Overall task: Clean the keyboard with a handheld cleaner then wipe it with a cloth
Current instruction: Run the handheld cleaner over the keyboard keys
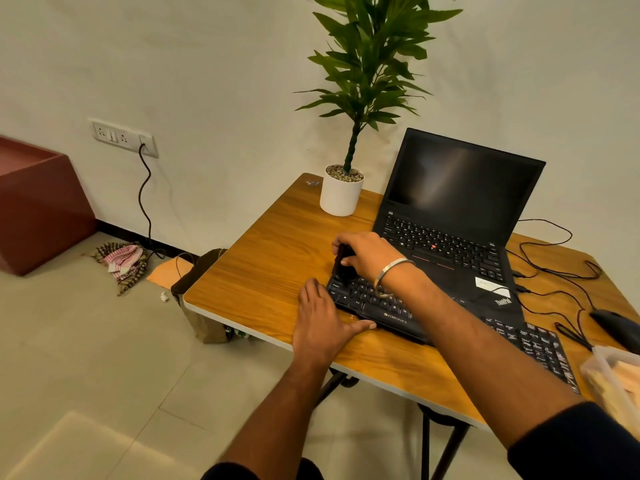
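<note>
The right hand [367, 254] is curled round the black cleaner [343, 266], its tip down on the keyboard's [377, 303] upper-left corner at mid-frame. The keyboard's long axis runs from there toward the lower right — the unswept keys lie that way. The left hand [320, 323], fingers straight, presses its near-left edge — steadying it, I judge.

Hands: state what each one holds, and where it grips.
The right hand grips the black handheld cleaner around its upper body, tip on the keyboard. The left hand holds nothing, resting flat at the keyboard's left end.
</note>
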